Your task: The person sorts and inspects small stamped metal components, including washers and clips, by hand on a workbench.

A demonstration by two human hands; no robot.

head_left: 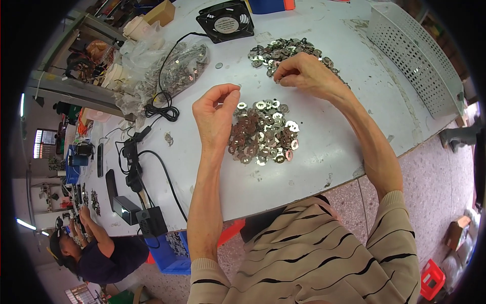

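My left hand (215,114) is closed in a pinch above the table, beside the left edge of a pile of flat metal discs with slots (263,134). A tiny bit of something shows at its fingertips, too small to name. My right hand (306,76) also pinches, at the near edge of a second pile of small, darker metal parts (283,49) farther back. Whatever lies between its fingertips is mostly hidden. One loose round metal piece (218,65) rests on the table between the fan and my left hand.
A black fan (225,23) stands at the back, its cable running left to power adapters (152,221). Plastic bags of metal parts (185,68) lie at left. A white perforated basket (412,61) sits at right. Another person (101,253) works at lower left, near a blue crate (169,261).
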